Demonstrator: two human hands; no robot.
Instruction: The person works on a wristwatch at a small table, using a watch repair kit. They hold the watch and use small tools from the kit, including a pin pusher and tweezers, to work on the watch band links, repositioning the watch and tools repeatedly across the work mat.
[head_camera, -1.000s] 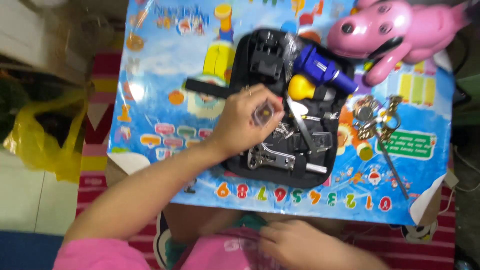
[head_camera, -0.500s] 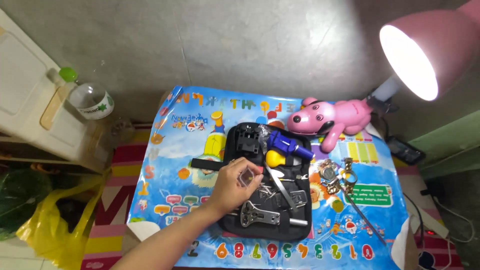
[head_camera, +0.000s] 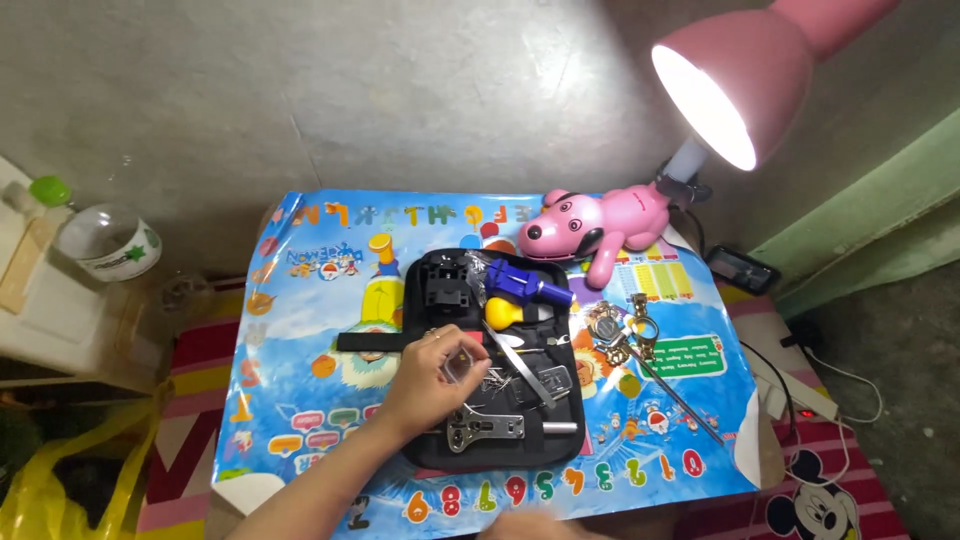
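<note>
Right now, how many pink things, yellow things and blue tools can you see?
Pink: 2, the lamp and the toy dog
Yellow: 2, the round bulb and the plastic bag
Blue tools: 1, the blue-handled tool
Total: 5

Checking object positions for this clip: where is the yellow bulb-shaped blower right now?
In the head view the yellow blower lies in the open black tool case, just below the blue tool and up-right of the left hand.

Pink lamp (head_camera: 745, 75) at 1 o'clock; pink toy dog (head_camera: 600, 225) below it; plastic jar (head_camera: 108, 242) at 9 o'clock.
</note>
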